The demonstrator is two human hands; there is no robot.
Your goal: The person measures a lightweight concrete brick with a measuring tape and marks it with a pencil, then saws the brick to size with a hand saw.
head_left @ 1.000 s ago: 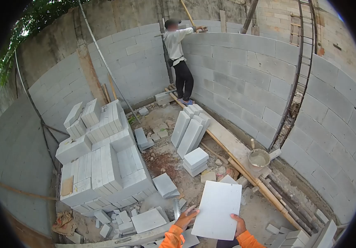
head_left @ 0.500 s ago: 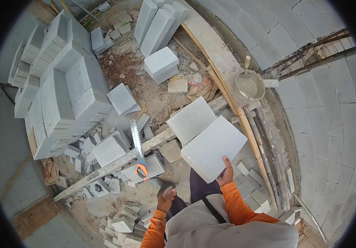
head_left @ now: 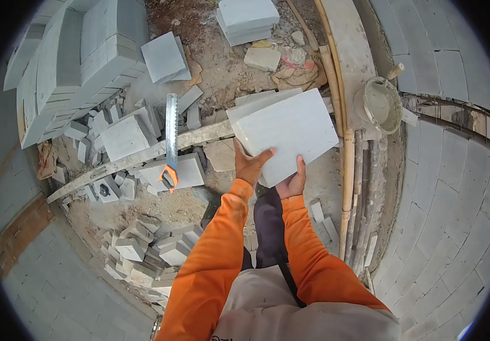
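Note:
A pale grey block (head_left: 290, 133) is gripped between both hands in front of my legs. My left hand (head_left: 249, 162) holds its left edge, thumb on the upper face. My right hand (head_left: 294, 181) has hold of the near edge, with the thumb on top and the other fingers hidden beneath. Part of another pale block (head_left: 256, 98) shows behind the held one, above a long timber beam (head_left: 199, 135). To the left, a hand saw (head_left: 171, 133) with an orange handle leans across the beam, its handle near a flat block (head_left: 189, 170).
Stacked blocks (head_left: 100, 51) stand at the upper left. Broken pieces (head_left: 137, 244) lie at the lower left. A bucket of grey mix (head_left: 382, 106) is at the right, near bamboo poles (head_left: 348, 193) and a curved block wall (head_left: 444, 193).
My left hand has come up from beside my leg and taken hold of the block. The block has moved forward over the one behind it. The camera view has shifted.

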